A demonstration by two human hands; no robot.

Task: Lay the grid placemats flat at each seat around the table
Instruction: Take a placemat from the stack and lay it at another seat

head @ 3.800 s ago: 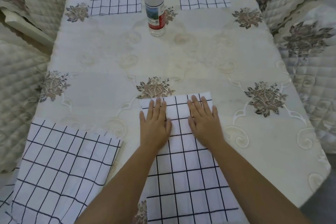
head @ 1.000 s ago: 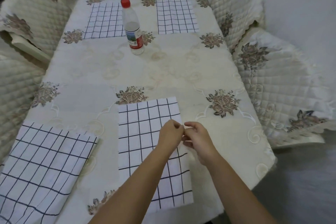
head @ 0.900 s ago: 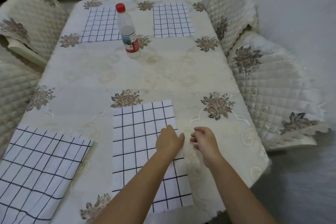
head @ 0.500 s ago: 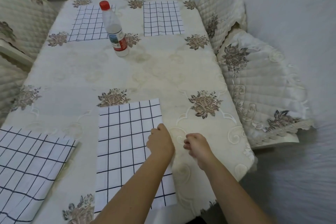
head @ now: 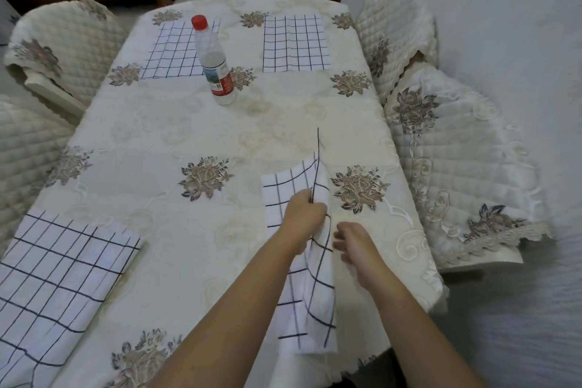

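1 bottle (head: 214, 60) holds little liquid; left hand (head: 304, 219) grips a bunched placemat (head: 316, 277), right hand (head: 354, 241) loosely open.

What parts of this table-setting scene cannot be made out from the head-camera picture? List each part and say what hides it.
- Near-left placemat: its lower-left part is cut off by the frame edge.
- Held placemat: bunched up in the left hand, so its full shape is hidden.
- Far-left placemat: partly behind the water bottle.
- Bottle label: too small to read.
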